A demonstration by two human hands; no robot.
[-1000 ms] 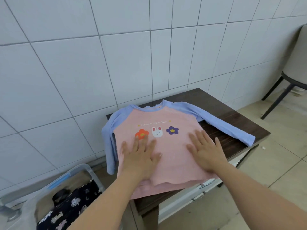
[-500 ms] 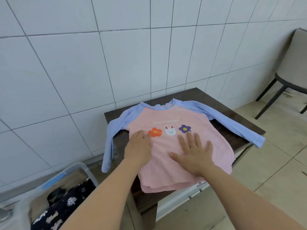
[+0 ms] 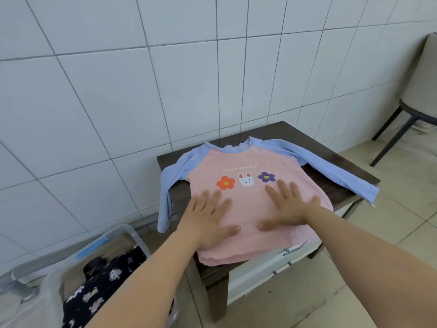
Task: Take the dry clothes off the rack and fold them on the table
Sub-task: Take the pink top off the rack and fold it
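Spread front-up on the small dark wooden table (image 3: 331, 159): pink long-sleeved child's shirt with blue raglan sleeves (image 3: 248, 202), printed with an orange flower, a white rabbit face and a purple flower. Small line of lettering above the print, too blurred to read. Left hand (image 3: 208, 218) and right hand (image 3: 287, 207) pressed flat on the pink front, fingers straight and spread, gripping nothing. Left sleeve hanging off the table edge. Beside the table, clear plastic bin (image 3: 71, 263) holding dark patterned fabric (image 3: 104, 285).
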